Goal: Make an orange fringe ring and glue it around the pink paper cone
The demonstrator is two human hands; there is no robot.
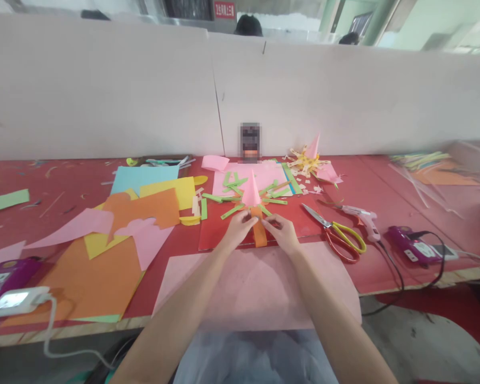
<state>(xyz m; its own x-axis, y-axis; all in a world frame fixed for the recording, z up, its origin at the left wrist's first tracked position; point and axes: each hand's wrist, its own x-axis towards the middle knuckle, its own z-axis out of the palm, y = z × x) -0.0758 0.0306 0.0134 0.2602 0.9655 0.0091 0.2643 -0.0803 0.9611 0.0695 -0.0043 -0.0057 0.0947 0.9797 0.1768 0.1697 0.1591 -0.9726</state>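
An orange paper strip [259, 232] lies at the middle of the table, its lower end hanging free toward me. My left hand [240, 226] pinches its upper left side, and my right hand [280, 229] has its fingers closed at its right edge. Just beyond my fingertips stands a pink paper cone [252, 191] on an orange base, with green paper strips [232, 211] spreading out around it. Under these lies a red sheet [212, 229]. A larger pale pink sheet [264, 288] is beneath my forearms.
Scissors [340, 237], a pink glue gun [364, 220] and a purple power strip [414, 248] lie at right. Coloured paper [100, 272] covers the left. A second cone piece [310, 154] is behind, near a white partition [144, 90].
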